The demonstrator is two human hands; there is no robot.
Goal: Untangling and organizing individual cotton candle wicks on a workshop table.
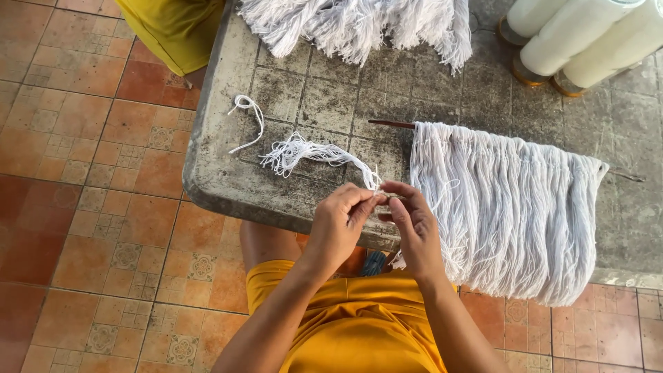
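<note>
Both the left hand and the right hand are pinched closed on the thin white yarn bundle, which trails left of the pinch. Keep strands even and taut; the hanging fringe lies just right.

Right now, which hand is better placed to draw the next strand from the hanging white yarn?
The right hand, likely. It sits directly beside the hanging white yarn, with loose strands touching it. The left hand is farther off and pinches the small thread bundle trailing across the table.
</note>
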